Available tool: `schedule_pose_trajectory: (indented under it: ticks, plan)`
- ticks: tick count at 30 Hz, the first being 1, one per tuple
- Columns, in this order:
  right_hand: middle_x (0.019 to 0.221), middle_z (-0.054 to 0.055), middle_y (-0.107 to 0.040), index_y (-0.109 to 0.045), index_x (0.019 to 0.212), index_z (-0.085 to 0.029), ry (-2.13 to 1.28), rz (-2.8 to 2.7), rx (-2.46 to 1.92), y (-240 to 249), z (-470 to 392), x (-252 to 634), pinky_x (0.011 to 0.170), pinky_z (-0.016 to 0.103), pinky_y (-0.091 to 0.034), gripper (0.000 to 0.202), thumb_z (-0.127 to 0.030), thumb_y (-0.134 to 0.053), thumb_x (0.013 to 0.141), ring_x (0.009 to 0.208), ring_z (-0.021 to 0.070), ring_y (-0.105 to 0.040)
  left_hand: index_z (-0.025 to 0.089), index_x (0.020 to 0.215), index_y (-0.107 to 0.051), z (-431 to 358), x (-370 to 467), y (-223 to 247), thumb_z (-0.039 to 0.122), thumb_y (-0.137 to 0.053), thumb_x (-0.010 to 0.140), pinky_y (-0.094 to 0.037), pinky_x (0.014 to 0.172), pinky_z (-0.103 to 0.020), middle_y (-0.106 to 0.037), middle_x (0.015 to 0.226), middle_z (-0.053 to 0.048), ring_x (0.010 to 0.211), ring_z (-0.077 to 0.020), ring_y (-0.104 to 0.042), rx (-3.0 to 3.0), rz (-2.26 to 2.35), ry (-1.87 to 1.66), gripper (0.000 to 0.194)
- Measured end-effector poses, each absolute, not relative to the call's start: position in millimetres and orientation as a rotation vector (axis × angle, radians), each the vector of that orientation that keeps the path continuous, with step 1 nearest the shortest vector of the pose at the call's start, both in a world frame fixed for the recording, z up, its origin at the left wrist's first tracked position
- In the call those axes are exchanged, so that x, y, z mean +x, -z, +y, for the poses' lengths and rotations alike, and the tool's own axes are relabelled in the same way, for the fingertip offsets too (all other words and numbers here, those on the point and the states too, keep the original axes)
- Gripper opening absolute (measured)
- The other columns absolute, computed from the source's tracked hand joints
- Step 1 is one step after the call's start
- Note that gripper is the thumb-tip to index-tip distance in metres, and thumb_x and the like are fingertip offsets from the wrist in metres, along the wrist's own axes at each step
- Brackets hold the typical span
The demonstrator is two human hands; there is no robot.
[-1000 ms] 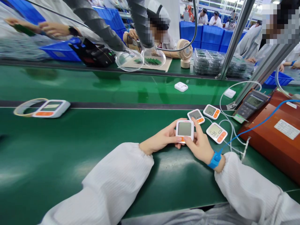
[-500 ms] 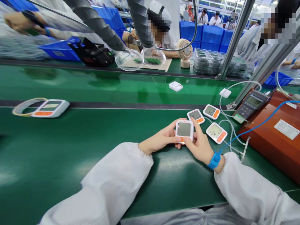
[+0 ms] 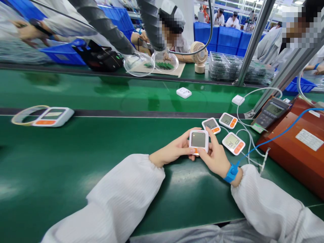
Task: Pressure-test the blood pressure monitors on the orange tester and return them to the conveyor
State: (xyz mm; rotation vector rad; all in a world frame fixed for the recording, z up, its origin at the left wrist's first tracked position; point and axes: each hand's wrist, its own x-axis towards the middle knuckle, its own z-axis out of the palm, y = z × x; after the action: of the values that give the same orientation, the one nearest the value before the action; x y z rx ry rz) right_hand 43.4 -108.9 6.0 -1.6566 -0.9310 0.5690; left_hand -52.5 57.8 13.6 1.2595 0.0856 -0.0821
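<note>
Both of my hands hold a small white blood pressure monitor (image 3: pixel 198 139) with a grey screen and orange buttons. My left hand (image 3: pixel 177 147) grips its left side, thumb at the lower front. On the right side, my right hand (image 3: pixel 214 157) closes round it with the thumb at the buttons; a blue wrist strap (image 3: pixel 231 173) is on that wrist. Just beyond lie three similar monitors with figures on their screens: one partly behind my fingers (image 3: pixel 211 125), one behind it (image 3: pixel 228 120), and one to the right (image 3: pixel 233 143). Thin white tubes (image 3: pixel 249 138) run among them.
At right stand a red-brown box (image 3: pixel 293 145) and a grey handheld meter (image 3: pixel 272 111). Two white units (image 3: pixel 184 92) (image 3: pixel 238 100) lie on the green belt (image 3: pixel 101 91). Far left is a monitor with a looped band (image 3: pixel 53 117). Co-workers sit across, behind a small fan (image 3: pixel 199 55).
The two white units on the belt have moved a little to the left. A co-worker's hand at the upper left has shifted. My hands and the monitor have hardly moved.
</note>
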Motion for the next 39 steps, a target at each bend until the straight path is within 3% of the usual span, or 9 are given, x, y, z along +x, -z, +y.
schedule_pose_trajectory:
  ticks: [39]
  plan:
    - [0.072, -0.002, -0.069, -0.029, 0.153, -0.021, -0.568, -0.929, -1.679, -5.6, -108.0, 43.9, 0.053, 0.025, -0.046, 0.075, -0.031, -0.059, 0.085, 0.056, 0.0165, -0.061, 0.029, 0.149, -0.025, 59.0, -53.2, -12.7, 0.029, -0.072, 0.085, -0.055, 0.066, -0.027, -0.062, 0.105, -0.006, 0.074, -0.0129, -0.062, 1.298, 0.075, 0.12, 0.08]
